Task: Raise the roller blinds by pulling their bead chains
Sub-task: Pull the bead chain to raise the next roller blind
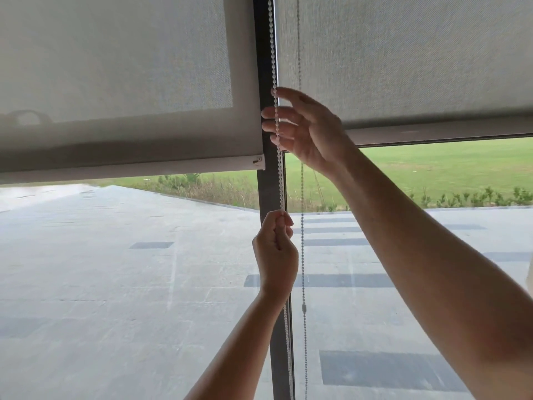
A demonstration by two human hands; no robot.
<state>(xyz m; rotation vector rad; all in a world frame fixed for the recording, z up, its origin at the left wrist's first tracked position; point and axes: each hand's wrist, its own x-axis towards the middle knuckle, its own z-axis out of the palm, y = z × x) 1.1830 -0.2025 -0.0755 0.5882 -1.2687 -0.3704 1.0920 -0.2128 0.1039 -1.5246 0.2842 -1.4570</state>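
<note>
Hanging in front of the dark vertical window mullion, a white plastic bead chain is seen running from the top edge of the view down past the bottom edge. The left hand is closed into a fist on this chain below the blind hems, with thumb and forefinger pinched at the point where the chain enters the fist. The right hand is raised higher on the same chain; its fingers are spread and only loosely curled, the chain crossing in front of them, and whether a firm hold is had cannot be told.

A second, thinner grey chain strand is noted just to the right, hanging apart from both hands and carrying a small connector low down.

The grey woven roller blind on the left is partly raised, its bottom rail lying level and ending just beside the mullion with a white end cap. The grey woven roller blind on the right is raised higher, its hem edge passing behind the right wrist. Clear glass is exposed below both hems, through which pale paving and a green lawn are seen. Open room is left around both forearms; the chain below the left fist hangs free against the mullion edge.
</note>
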